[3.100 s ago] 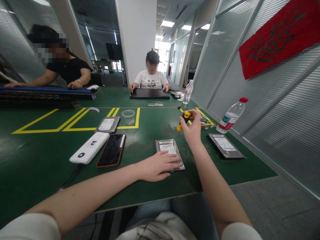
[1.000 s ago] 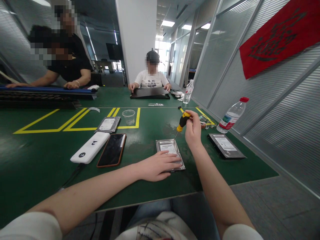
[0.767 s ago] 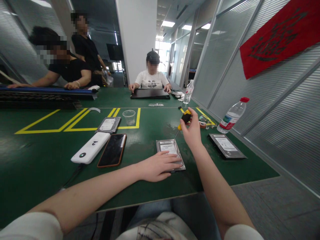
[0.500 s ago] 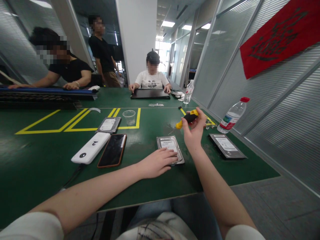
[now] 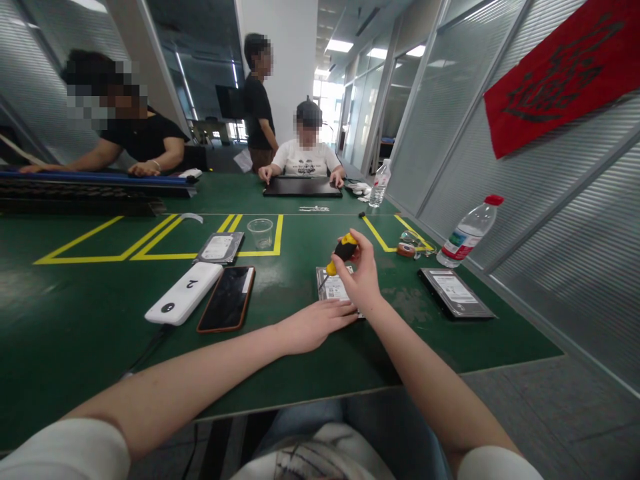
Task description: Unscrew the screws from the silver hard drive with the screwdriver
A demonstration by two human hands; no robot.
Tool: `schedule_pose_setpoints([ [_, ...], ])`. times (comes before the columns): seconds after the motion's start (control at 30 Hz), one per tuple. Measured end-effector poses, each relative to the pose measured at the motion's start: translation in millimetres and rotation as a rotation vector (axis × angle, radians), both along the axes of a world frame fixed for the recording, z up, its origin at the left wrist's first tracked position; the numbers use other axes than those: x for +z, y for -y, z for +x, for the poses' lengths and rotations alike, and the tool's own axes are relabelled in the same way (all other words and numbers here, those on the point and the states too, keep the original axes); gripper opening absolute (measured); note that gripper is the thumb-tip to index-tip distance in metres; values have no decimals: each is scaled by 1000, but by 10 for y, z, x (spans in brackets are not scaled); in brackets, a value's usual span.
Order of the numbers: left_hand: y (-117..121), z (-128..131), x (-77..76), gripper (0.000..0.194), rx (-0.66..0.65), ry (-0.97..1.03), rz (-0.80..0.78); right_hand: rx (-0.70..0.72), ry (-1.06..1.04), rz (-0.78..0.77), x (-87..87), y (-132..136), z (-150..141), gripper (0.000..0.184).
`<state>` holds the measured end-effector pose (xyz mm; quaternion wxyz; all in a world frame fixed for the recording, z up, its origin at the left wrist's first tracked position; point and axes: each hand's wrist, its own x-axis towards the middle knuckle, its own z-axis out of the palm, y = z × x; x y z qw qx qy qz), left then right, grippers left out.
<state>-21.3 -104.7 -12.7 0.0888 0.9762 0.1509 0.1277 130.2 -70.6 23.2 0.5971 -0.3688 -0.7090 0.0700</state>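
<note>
A silver hard drive [image 5: 334, 288] with a white label lies on the green table in front of me. My left hand [image 5: 317, 325] rests flat across its near part, fingers stretched out. In my right hand [image 5: 361, 273] is a yellow-and-black screwdriver [image 5: 344, 249], its handle gripped between thumb and fingers. The shaft slants down to the left, and its tip is over the drive's left side; whether it touches cannot be told. My right hand and wrist cover the drive's right part. A second hard drive [image 5: 456, 293] lies to the right of my hands.
Left of my hands are a phone [image 5: 227, 300], a white power bank [image 5: 184, 293] with a cable, another hard drive [image 5: 219, 247] and a clear plastic cup [image 5: 261, 235]. Water bottles [image 5: 469, 231] stand at right. A seated person [image 5: 306, 157] across the table holds a dark panel [image 5: 302, 187].
My right hand has moved left with the screwdriver, bringing its tip over the drive. My left hand stays on the drive. In the background, a standing person has moved to the right.
</note>
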Motion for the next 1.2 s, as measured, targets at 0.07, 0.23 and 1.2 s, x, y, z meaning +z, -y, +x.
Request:
schedule_pose_setpoints([
  [0.07,-11,6,-21,57,3,12,-1,-10,23,18,8,1,-1,52],
  [0.23,-19,33,-45,53,13,30,12,-10,35,23,35,16,-4,51],
  [1.2,-60,36,-97,55,-6,94,-45,27,-85,28,455,37,-225,12],
])
